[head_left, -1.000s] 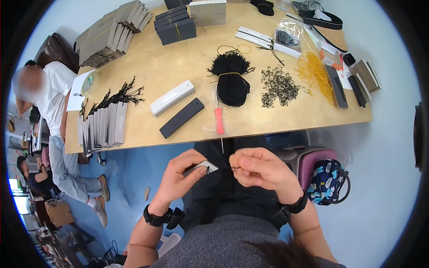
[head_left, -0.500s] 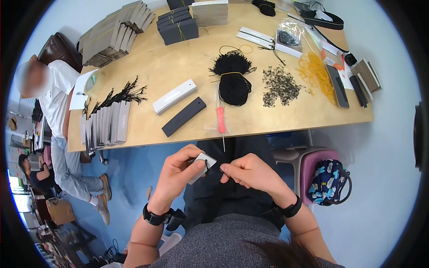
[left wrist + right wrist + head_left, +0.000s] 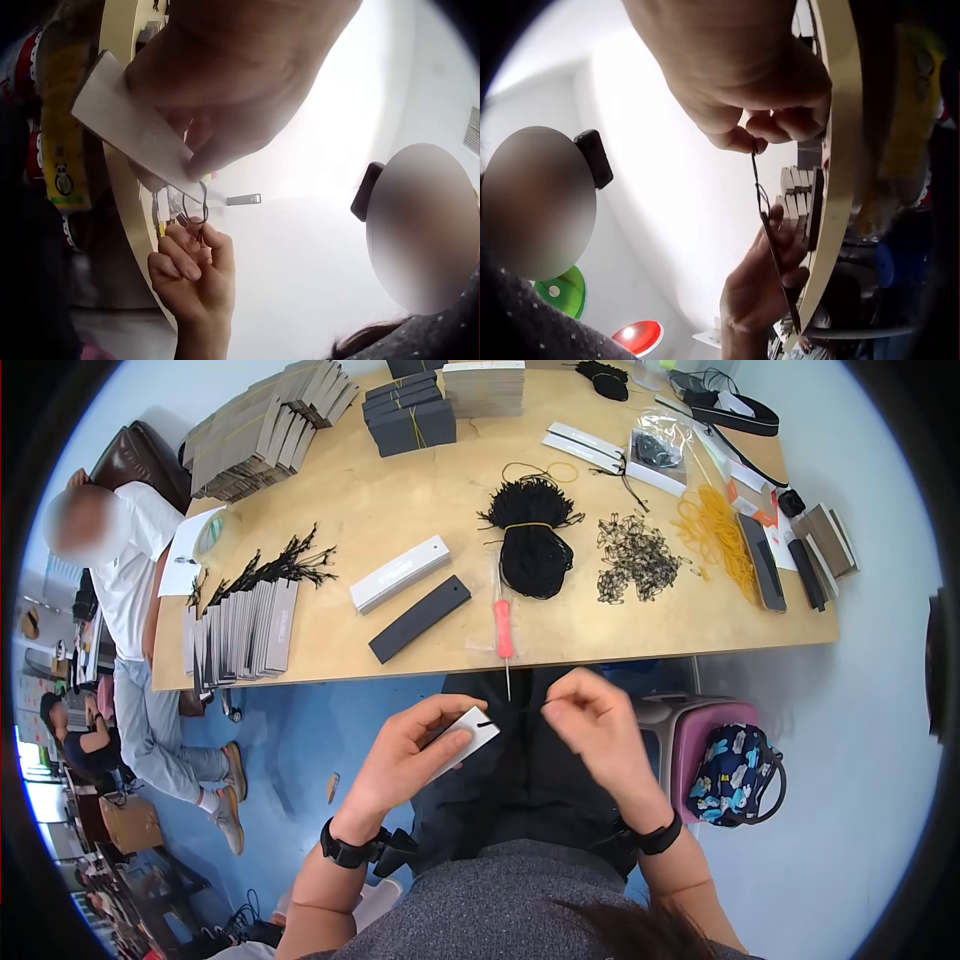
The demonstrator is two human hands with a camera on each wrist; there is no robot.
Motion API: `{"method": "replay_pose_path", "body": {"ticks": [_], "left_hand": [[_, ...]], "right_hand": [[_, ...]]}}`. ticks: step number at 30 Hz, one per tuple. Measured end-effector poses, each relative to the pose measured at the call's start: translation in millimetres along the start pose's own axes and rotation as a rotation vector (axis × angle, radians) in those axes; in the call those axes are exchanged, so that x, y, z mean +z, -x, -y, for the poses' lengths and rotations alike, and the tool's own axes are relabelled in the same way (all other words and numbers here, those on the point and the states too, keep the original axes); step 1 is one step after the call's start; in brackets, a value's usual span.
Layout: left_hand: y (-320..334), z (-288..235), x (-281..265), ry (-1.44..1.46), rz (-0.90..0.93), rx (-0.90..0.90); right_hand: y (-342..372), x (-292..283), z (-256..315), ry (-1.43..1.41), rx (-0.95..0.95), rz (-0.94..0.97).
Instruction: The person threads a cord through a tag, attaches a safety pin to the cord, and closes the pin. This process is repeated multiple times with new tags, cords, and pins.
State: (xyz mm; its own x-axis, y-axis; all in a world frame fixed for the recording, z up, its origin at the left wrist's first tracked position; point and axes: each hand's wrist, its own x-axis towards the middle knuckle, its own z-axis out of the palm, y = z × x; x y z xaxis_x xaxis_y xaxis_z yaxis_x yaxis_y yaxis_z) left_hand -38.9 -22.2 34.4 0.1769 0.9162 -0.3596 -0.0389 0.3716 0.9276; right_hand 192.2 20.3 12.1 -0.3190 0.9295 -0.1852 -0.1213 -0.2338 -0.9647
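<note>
In the head view the left hand (image 3: 408,758) grips a white tag (image 3: 468,738) between thumb and fingers, over the lap. A black cord (image 3: 196,220) runs from the tag's end to the right hand (image 3: 196,289), as the left wrist view shows. Thumb and index finger of the right hand (image 3: 600,735) pinch the cord's other end. From the right wrist view, the cord (image 3: 756,176) is drawn out straight between the tag (image 3: 781,274) and the right fingertips, with a small loop near the tag.
On the table (image 3: 420,510) lie a red-handled tool (image 3: 503,628), a black cord bundle (image 3: 535,560), a pile of small clips (image 3: 637,558), yellow bands (image 3: 715,530), a white tag stack (image 3: 401,574), a dark one (image 3: 420,619) and corded tags (image 3: 245,630). A person (image 3: 130,560) sits at left.
The right hand has moved up and to the right from the tag, its fingertips farther off and still pinching the cord. The left hand has shifted slightly, turning the tag's face.
</note>
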Motion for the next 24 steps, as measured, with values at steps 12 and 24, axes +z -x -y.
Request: {"method": "replay_pose_path", "body": {"ticks": [12, 24], "left_hand": [[39, -38, -12, -0.676, 0.145, 0.162], [-62, -41, -196, -0.836, -0.846, 0.472]], "right_hand": [[-17, -18, 6, 0.268, -0.051, -0.036], [-12, -15, 11, 0.344, -0.085, 0.134]]}}
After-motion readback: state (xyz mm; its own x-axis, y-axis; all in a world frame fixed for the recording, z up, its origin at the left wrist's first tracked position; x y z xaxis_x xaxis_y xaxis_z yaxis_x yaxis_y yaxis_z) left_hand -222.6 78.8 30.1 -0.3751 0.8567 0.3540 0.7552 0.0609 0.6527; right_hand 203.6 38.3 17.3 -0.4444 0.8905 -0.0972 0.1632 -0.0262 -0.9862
